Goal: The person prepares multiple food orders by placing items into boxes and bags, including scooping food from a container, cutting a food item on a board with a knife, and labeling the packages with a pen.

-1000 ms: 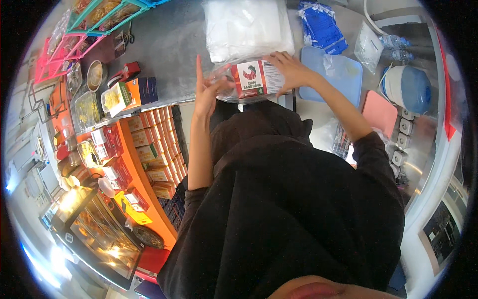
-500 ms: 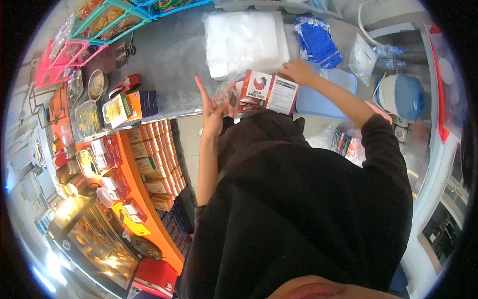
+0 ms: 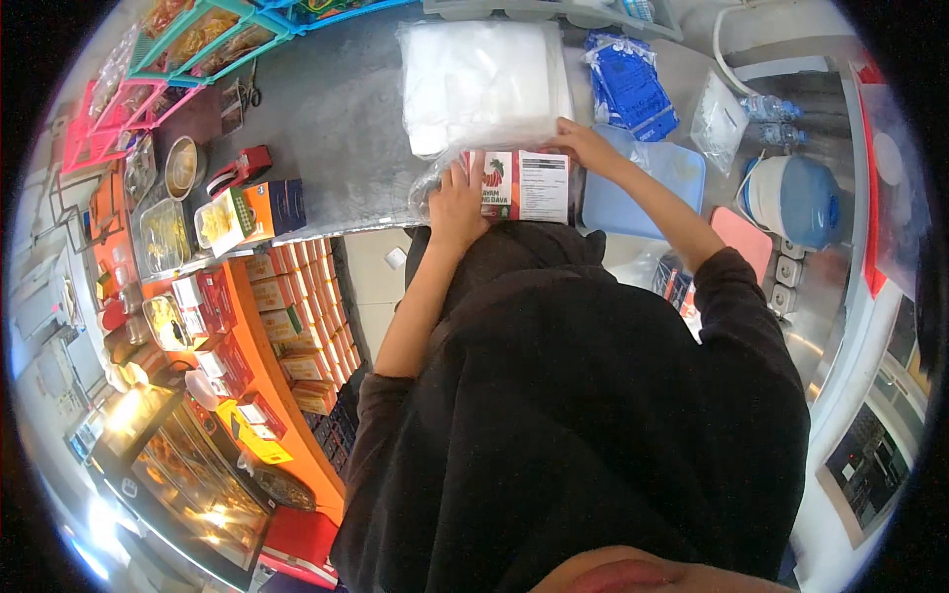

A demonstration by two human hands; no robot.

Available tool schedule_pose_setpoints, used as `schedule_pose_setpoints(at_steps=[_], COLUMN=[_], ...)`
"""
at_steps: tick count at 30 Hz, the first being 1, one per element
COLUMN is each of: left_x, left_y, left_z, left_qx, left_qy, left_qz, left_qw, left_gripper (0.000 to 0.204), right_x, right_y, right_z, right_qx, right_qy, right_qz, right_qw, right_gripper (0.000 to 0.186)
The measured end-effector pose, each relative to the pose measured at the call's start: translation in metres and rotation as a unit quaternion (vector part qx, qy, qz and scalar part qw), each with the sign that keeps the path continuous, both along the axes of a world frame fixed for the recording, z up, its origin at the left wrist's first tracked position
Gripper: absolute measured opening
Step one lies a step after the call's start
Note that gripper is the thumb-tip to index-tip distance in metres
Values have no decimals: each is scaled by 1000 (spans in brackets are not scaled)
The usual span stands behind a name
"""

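Observation:
A red and white printed box lies at the counter's near edge, right in front of my body. My left hand lies over its left end, fingers bent across the top and crinkled clear plastic beside them. With its fingertips, my right hand holds the box's far right corner. Just beyond the box is a stack of white plastic bags in a clear wrapper, close to my right fingertips. What lies under my left palm is hidden.
To the right are a light blue tray, a blue plastic packet and a pink board. Left on the counter stand a metal bowl, an orange and navy box and food tubs. Coloured baskets fill the far left.
My left hand has come down from raised, spread fingers onto the box's left end. The box has turned straighter and shifted slightly left, my right hand staying at its far right corner.

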State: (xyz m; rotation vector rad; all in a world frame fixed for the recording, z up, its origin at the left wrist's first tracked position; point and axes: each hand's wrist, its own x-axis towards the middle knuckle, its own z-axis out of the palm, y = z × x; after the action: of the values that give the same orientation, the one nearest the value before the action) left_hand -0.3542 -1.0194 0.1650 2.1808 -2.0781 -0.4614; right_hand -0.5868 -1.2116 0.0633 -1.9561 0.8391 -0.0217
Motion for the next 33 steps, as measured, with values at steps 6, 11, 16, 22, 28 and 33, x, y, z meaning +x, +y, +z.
schedule_pose_setpoints(at_steps=[6,11,16,22,28,33], left_x=[-8,-19,-18,-23,-3,79], left_y=[-3,-3,-4,-1,6,27], left_z=[10,19,13,11,22,69], left_qx=[25,86,117,114,109,-53], left_qy=[-70,-1,-32,-17,14,628], left_qz=[2,122,87,106,108,269], left_qw=[997,989,989,988,988,728], left_gripper=[101,103,105,110,102,58], right_x=[-19,-7,-8,-11,25,29], right_y=[72,94,119,129,111,80], right_z=[22,78,52,52,125,141], right_qx=[-199,-155,-225,-185,-333,336], right_qy=[30,42,114,90,69,-423], right_qz=[-95,-172,-253,-231,-242,-470], right_qw=[975,972,934,951,909,698], right_gripper=[47,54,53,61,57,28])
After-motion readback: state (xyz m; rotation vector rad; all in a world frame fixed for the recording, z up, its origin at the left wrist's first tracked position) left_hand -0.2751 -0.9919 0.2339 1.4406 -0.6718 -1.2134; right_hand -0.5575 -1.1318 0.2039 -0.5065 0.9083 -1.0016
